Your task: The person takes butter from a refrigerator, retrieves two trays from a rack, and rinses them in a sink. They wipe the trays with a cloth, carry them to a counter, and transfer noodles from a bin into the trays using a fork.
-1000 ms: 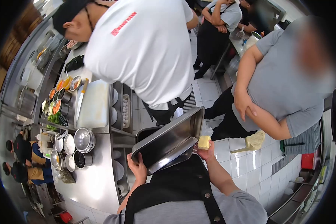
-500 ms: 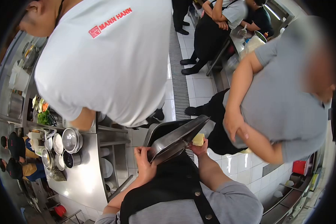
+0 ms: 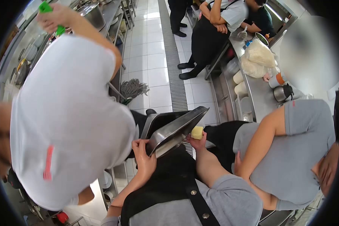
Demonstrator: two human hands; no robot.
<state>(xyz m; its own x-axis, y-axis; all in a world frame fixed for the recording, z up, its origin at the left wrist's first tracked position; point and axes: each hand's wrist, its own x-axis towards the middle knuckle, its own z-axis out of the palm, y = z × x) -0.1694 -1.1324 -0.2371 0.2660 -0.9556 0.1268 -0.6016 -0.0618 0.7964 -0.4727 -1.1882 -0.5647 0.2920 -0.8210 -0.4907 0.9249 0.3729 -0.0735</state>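
Note:
My left hand [image 3: 144, 156] is closed on the near left edge of a shallow metal tray [image 3: 177, 128], which tilts up to the right in front of my apron. A second, darker metal pan [image 3: 154, 122] sits behind that tray and overlaps it. On the right side of the tray, my right hand [image 3: 198, 142] is closed around a pale yellow block [image 3: 197, 132], close to the tray's edge. The block's kind, sponge or something else, I cannot tell. Part of the right fingers is hidden behind the tray.
A co-worker in a white shirt [image 3: 71, 113] bends close on my left, a green-handled thing [image 3: 45, 6] in hand. Another in grey [image 3: 290, 150] stands right. Ahead lie a floor drain [image 3: 171, 56] and a mop [image 3: 133, 88]. A counter [image 3: 263, 103] bears bags and a jug [image 3: 282, 93].
The white-shirted co-worker has shifted left and raised an arm, uncovering the aisle and mop. The grey-shirted co-worker has moved lower right in view. My hands keep their holds.

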